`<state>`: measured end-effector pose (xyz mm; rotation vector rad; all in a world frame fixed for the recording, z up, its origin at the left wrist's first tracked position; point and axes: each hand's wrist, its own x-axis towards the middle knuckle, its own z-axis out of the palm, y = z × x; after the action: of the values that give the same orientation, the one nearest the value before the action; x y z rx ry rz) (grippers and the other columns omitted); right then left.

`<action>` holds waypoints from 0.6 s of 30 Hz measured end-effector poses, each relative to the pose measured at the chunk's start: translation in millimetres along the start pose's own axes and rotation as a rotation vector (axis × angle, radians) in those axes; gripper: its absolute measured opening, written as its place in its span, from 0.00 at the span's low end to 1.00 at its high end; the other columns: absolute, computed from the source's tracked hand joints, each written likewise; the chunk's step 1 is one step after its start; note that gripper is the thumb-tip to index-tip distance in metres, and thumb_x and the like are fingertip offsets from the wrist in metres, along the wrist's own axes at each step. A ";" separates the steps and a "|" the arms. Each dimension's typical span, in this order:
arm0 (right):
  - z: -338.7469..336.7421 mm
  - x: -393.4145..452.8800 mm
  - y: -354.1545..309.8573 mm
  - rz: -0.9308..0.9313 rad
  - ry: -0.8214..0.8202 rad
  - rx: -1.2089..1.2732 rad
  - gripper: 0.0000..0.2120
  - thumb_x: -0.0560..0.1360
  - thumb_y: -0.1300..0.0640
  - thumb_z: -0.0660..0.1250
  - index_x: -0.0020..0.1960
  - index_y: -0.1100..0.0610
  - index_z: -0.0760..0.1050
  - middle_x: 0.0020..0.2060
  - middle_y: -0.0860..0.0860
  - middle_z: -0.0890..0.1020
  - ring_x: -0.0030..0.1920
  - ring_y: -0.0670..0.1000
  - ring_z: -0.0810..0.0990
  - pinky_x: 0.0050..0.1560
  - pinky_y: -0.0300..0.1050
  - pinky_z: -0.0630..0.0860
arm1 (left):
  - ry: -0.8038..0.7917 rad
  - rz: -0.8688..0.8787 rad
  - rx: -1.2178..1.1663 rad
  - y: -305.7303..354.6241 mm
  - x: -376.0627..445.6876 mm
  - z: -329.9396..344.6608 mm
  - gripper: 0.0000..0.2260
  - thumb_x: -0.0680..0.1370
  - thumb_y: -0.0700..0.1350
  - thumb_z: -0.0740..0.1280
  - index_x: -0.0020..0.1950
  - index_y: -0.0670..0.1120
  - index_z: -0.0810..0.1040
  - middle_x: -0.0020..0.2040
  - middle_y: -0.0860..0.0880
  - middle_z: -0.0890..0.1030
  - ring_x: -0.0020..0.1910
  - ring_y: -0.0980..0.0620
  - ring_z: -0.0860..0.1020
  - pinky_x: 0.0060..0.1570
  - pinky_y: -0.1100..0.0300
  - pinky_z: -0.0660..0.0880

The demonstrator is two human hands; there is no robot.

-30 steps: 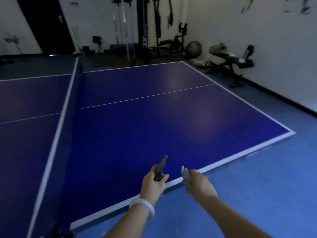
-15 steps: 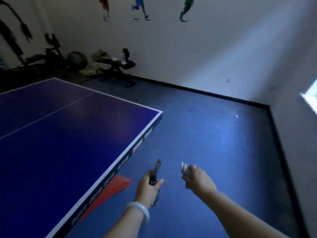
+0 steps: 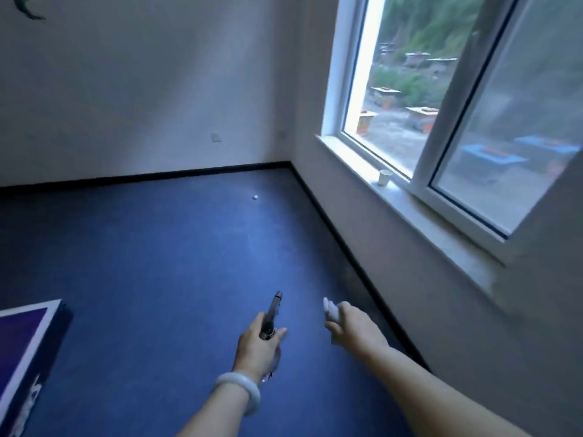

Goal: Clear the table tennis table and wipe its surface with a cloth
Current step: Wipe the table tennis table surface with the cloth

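Observation:
Only a corner of the blue table tennis table (image 3: 22, 339) shows, at the lower left. My left hand (image 3: 257, 346), with a pale bangle on the wrist, is closed around the handle of a thin dark object (image 3: 273, 309) that looks like a paddle seen edge-on. My right hand (image 3: 358, 331) is closed on a small white object (image 3: 329, 309); I cannot tell what it is. Both hands are held out over the blue floor, away from the table. No cloth is in view.
A white ball (image 3: 255, 197) lies on the blue floor near the far corner of the room. A small white cup (image 3: 385, 177) stands on the window sill (image 3: 410, 203) at the right. White walls with black skirting close the room ahead and to the right.
The view has swung right, from the table top to the room's corner and window. The table has slid out to the lower left. Both hands keep their hold.

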<state>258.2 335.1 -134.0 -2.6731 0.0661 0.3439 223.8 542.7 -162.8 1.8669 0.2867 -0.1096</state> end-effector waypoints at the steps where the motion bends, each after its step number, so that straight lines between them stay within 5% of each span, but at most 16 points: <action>1: -7.2 10.4 10.1 0.054 0.021 0.031 0.13 0.78 0.46 0.63 0.50 0.55 0.67 0.49 0.52 0.78 0.50 0.56 0.77 0.43 0.48 0.70 | -0.041 0.014 -0.010 9.4 18.2 7.5 0.08 0.76 0.43 0.70 0.52 0.53 0.77 0.33 0.50 0.78 0.25 0.59 0.73 0.23 0.72 0.68; 4: -27.5 31.6 44.3 0.217 0.072 0.138 0.13 0.77 0.45 0.63 0.48 0.54 0.67 0.44 0.48 0.76 0.44 0.53 0.75 0.39 0.47 0.68 | -0.140 0.042 0.017 31.2 64.4 37.1 0.09 0.76 0.43 0.71 0.51 0.56 0.77 0.39 0.45 0.81 0.32 0.53 0.77 0.26 0.70 0.71; 6: -39.7 39.9 69.7 0.311 0.096 0.183 0.13 0.78 0.44 0.63 0.48 0.53 0.67 0.42 0.47 0.75 0.43 0.51 0.75 0.39 0.47 0.68 | -0.205 0.066 0.026 42.0 89.2 61.0 0.08 0.76 0.43 0.71 0.51 0.55 0.78 0.40 0.43 0.80 0.29 0.60 0.75 0.26 0.73 0.69; 12: -83.4 68.2 154.0 0.524 0.206 0.272 0.13 0.79 0.45 0.63 0.52 0.55 0.70 0.46 0.49 0.78 0.46 0.52 0.76 0.42 0.46 0.69 | -0.422 0.085 0.032 80.6 152.7 154.3 0.06 0.76 0.40 0.71 0.49 0.50 0.77 0.25 0.54 0.74 0.21 0.60 0.70 0.20 0.72 0.66; 18: -122.7 132.5 240.7 0.615 0.266 0.314 0.14 0.79 0.47 0.64 0.53 0.58 0.71 0.51 0.54 0.80 0.51 0.56 0.78 0.43 0.45 0.67 | -0.511 0.169 0.051 131.2 218.7 260.1 0.08 0.73 0.38 0.74 0.43 0.50 0.78 0.30 0.53 0.75 0.28 0.61 0.72 0.32 0.72 0.69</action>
<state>390.3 66.1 -161.8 -2.3108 0.9515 0.1399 485.8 289.7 -170.3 1.8347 -0.2276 -0.4710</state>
